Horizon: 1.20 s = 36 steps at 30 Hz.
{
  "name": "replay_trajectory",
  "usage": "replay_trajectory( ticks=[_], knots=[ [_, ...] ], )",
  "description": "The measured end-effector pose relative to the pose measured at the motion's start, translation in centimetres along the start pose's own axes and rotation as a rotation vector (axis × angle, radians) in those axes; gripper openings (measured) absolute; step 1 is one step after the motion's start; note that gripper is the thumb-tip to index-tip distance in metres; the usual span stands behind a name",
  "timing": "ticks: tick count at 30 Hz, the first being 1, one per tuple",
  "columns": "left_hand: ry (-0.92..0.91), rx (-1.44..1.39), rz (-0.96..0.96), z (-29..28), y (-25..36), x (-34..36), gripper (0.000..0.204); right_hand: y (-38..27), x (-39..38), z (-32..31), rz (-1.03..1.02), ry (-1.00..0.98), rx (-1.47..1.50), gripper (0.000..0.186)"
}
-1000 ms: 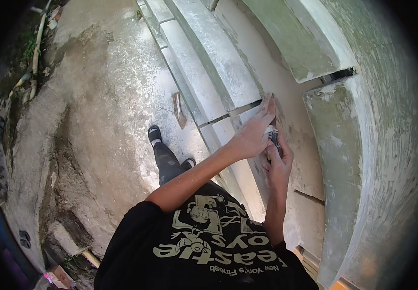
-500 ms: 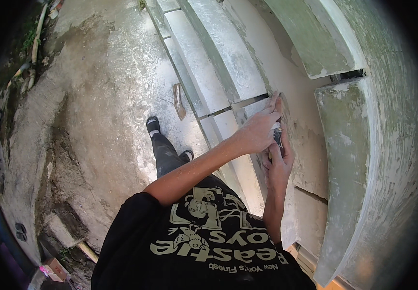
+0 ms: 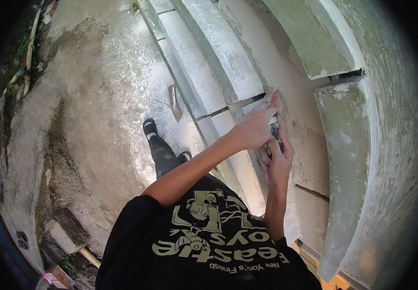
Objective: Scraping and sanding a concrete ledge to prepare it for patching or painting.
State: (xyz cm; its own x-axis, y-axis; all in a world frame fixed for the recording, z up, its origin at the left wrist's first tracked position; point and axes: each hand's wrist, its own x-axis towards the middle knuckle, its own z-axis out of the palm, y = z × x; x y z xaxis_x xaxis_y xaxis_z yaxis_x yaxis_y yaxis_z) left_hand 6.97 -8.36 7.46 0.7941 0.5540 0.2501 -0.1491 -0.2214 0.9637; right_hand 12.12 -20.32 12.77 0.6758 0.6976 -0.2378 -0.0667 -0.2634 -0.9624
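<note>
My right hand (image 3: pixel 280 162) is closed around a small dark tool (image 3: pixel 275 132), its white end up beside my left hand and a yellowish bit showing between the fingers. The exact kind of tool is hidden by the grip. Dusted with pale powder, my left hand (image 3: pixel 256 127) crosses just beyond it, fingers stretched toward the joint at the end of a grey-white concrete slab (image 3: pixel 241 75). Its fingertips touch or nearly touch the surface there. Whether its hidden thumb touches the tool, I cannot tell.
Stepped concrete ledges (image 3: pixel 189 53) run away ahead. Greenish raised panels (image 3: pixel 346 140) stand on the right, with a dark gap between them. A flat wooden piece (image 3: pixel 174 103) lies on the rough concrete floor (image 3: pixel 107 101) near my sandaled foot (image 3: pixel 150 127). Pipes (image 3: pixel 31 48) line the far left.
Both hands stay close together at the slab joint, with the tool still in the right one. The whole view has shifted slightly, and the left hand sits a little further left.
</note>
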Motion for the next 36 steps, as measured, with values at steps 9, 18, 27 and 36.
replay_trajectory(
  ticks=[9, 18, 27, 36],
  knots=[
    [-0.099, 0.045, 0.014, 0.3, 0.0, -0.7, 0.082, 1.5, -0.2, -0.5, -0.043, 0.057, -0.020, 0.058],
    [-0.009, -0.014, 0.065, 0.5, 0.2, -0.6, 0.087, 0.0, -0.9, -0.6, -0.006, 0.054, 0.022, 0.050],
    [0.009, 0.029, 0.103, 0.8, -0.5, 0.3, 0.099, 0.1, 1.1, -2.1, -0.030, -0.028, -0.081, 0.052],
    [0.030, 0.065, 0.058, -0.1, 0.0, 0.5, 0.089, -0.3, 1.4, -0.6, -0.022, 0.015, -0.017, 0.053]
  ],
)
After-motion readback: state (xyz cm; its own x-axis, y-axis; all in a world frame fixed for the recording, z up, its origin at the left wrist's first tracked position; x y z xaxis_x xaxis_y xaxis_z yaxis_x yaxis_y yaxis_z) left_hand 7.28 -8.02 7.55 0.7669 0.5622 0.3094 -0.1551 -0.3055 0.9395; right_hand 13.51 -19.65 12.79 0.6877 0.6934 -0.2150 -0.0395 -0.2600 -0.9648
